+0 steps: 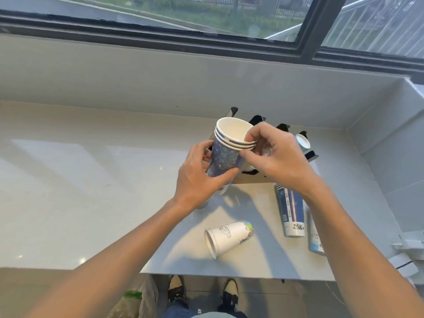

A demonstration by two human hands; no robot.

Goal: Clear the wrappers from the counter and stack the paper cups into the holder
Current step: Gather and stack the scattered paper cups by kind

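Nearest, a white cup (226, 237) lies on its side close to the counter's front edge (229, 273), mouth toward the left. To its right, a sleeve of blue cups (291, 212) lies flat, with another (314, 237) partly hidden under the right forearm. Above them the left hand (202, 177) wraps the body of a nested stack of 3 cups (231, 148), and the right hand (275, 154) pinches the rims, its fingers narrow. The holder (308, 154), a dark rack with a cup already in 1 slot, stands just behind the hands.

The step looks like squaring the stack before seating it; pressing the rims evenly should keep the paper from creasing. The counter (80, 168) is open to the left, while the right wall and the back wall under the window crowd the holder.
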